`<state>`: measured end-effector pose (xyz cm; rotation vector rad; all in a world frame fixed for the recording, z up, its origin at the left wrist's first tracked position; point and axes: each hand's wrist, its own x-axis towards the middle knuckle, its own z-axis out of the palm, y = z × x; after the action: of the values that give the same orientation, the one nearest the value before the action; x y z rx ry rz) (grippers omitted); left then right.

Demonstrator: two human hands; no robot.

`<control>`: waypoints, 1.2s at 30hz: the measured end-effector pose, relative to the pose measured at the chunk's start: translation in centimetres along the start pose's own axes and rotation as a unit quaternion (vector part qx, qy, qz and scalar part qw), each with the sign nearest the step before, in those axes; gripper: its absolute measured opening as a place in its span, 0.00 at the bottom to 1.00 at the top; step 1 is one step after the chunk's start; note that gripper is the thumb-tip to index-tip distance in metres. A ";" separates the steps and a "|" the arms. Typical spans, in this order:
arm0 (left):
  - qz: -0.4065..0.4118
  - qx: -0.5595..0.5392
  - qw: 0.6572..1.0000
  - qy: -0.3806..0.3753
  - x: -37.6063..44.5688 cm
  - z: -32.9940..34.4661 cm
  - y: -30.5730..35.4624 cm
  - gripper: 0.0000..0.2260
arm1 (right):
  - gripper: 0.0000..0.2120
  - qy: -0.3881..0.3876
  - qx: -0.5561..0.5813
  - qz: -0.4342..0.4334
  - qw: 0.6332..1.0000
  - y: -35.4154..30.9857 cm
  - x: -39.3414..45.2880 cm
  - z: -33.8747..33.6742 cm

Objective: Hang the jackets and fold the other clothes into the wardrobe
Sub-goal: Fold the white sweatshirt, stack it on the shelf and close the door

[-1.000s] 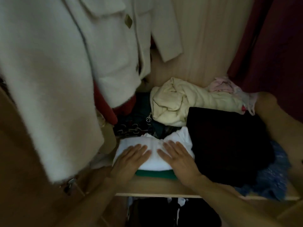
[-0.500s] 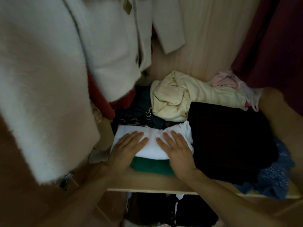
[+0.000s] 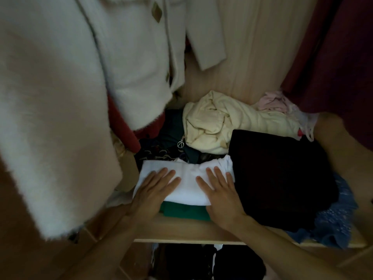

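- My left hand [image 3: 155, 190] and right hand [image 3: 219, 190] lie flat, fingers straight, pressing the folded white garment [image 3: 187, 178] onto a green folded piece [image 3: 185, 212] near the front of the wardrobe shelf [image 3: 181, 229].
- The stack sits near the shelf's front edge; I think a careless pull-back could drag it off.
- The black folded pile [image 3: 282, 178] touches its right side, so a push there could rumple the fold.
- The hanging white jacket [image 3: 60, 98] crowds my left arm and may snag.
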<state>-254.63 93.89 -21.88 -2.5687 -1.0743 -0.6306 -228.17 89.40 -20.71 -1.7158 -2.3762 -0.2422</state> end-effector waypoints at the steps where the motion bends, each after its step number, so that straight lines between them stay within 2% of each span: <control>1: -0.003 -0.004 1.000 0.010 0.3 0.0 -0.1 0.24 | 0.47 0.001 0.003 0.005 1.000 0.0 0.4 -0.1; 3: -0.020 -0.012 1.000 0.012 0.6 0.4 0.0 0.23 | 0.48 0.001 0.027 0.020 0.999 -0.1 1.1 0.3; 6: -0.051 -0.043 0.997 -0.032 0.3 1.0 0.0 0.28 | 0.49 -0.045 0.053 0.062 0.996 -0.2 1.6 0.1; 10: -0.049 -0.101 0.989 -0.092 -0.9 0.3 -0.2 0.32 | 0.49 -0.157 0.085 0.077 0.981 0.2 1.9 -2.4; 13: -0.085 -0.124 0.984 -0.093 -0.5 -0.1 0.3 0.26 | 0.48 -0.103 0.067 0.085 0.989 -0.2 2.8 -3.2; 16: -0.133 -0.102 0.980 -0.106 1.0 0.3 1.4 0.29 | 0.53 -0.055 0.074 0.078 0.993 -0.3 3.5 -2.4; 21: -0.213 -0.093 0.967 -0.103 1.9 2.2 1.7 0.31 | 0.41 -0.044 0.105 0.101 0.988 0.0 3.8 -0.5; 26: -0.225 -0.094 0.965 -0.099 1.1 3.5 1.6 0.28 | 0.35 -0.052 0.113 0.131 0.984 0.0 4.2 1.2; 30: -0.235 -0.103 0.959 -0.121 1.2 3.6 1.4 0.28 | 0.32 -0.047 0.076 0.128 0.988 -0.2 4.7 1.5; 36: -0.232 -0.088 0.959 -0.136 1.4 1.7 2.0 0.36 | 0.30 -0.036 0.025 0.127 0.991 -1.7 3.4 0.8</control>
<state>-251.82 94.06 -22.88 -2.6152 -1.8223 -0.5000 -230.84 92.23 -20.62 -2.0084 -2.1598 -0.0815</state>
